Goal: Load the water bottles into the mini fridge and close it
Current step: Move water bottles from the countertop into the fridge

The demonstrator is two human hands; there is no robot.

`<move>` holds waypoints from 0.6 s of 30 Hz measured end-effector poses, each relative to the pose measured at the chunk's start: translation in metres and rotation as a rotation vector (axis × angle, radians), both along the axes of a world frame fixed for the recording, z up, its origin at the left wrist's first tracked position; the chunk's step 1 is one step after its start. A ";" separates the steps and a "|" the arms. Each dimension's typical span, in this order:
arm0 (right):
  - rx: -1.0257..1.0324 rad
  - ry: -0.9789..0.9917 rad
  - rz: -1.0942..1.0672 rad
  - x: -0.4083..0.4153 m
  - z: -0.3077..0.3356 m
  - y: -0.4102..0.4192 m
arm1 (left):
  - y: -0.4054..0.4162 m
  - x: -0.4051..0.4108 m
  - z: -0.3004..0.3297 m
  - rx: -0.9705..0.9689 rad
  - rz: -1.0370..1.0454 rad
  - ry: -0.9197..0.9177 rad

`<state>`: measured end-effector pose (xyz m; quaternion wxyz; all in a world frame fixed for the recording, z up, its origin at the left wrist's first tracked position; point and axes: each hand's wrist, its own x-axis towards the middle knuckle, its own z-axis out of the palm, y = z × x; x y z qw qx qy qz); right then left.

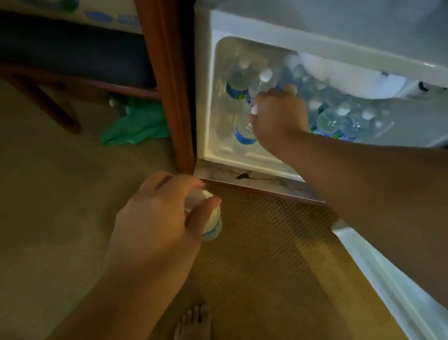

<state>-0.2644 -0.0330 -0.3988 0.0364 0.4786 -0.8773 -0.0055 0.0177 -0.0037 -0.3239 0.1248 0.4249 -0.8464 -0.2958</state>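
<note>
The mini fridge (207,91) stands open, its white inside lit and holding several clear water bottles (334,122) with white caps and blue labels. My right hand (279,119) reaches inside and is closed around one bottle (244,135) at the left of the compartment. My left hand (161,222) hangs outside, in front of the fridge's lower left corner, gripping another water bottle (210,226) by its capped top. The fridge door (391,284) is swung open at the lower right.
A wooden cabinet panel (166,77) borders the fridge on the left. A dark-cushioned wooden chair (51,53) stands at the upper left, with a green plastic bag (136,124) on the carpet under it. My bare feet (192,338) are at the bottom.
</note>
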 end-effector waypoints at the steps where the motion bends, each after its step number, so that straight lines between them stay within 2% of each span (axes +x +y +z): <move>1: 0.029 0.038 0.003 -0.004 -0.007 -0.006 | -0.001 0.003 -0.006 0.007 0.004 0.001; 7: 0.052 0.136 0.018 -0.030 -0.029 -0.025 | -0.012 0.007 -0.025 0.021 0.004 0.041; 18: 0.072 0.156 0.051 -0.062 -0.035 -0.047 | -0.032 -0.005 -0.036 0.011 -0.005 0.030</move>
